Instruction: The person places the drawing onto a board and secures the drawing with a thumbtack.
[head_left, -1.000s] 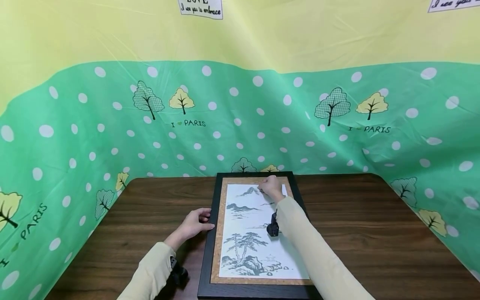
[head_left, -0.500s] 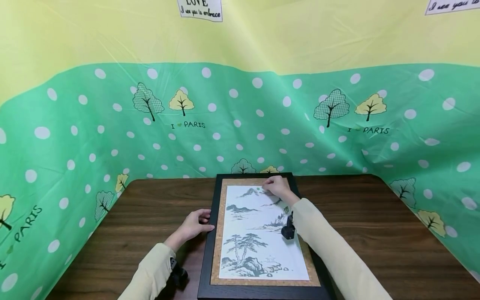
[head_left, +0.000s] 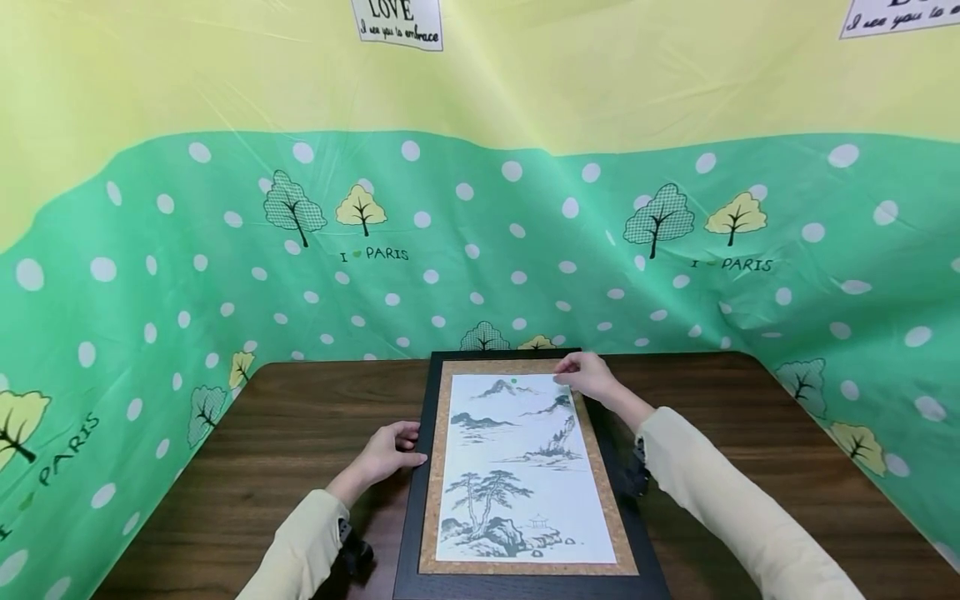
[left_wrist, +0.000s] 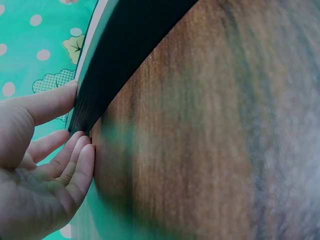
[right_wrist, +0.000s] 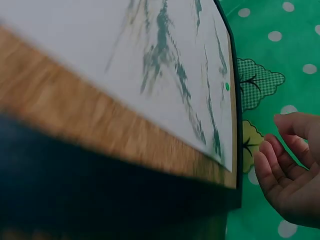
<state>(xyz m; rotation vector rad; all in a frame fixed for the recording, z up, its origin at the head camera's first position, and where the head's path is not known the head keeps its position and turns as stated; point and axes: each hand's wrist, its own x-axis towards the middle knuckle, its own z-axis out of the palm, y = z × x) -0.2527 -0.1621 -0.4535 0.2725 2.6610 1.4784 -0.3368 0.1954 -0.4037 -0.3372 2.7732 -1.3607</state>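
In the head view a white sheet with a grey ink landscape lies on a cork board with a black frame. A small green round dot, like a pin head, sits at the sheet's top middle. My left hand rests against the frame's left edge; in the left wrist view its thumb and fingertips touch the black side. My right hand is over the sheet's top right corner. In the right wrist view its fingers are loosely curled, with nothing between them.
The board lies on a dark brown wooden table, reaching its back edge. Behind hangs a green and yellow cloth with dots and trees. A black wrist camera sits at my left sleeve.
My right hand has moved right, from the sheet's top middle to its top right corner, uncovering the green dot. The left hand stays at the frame's edge.
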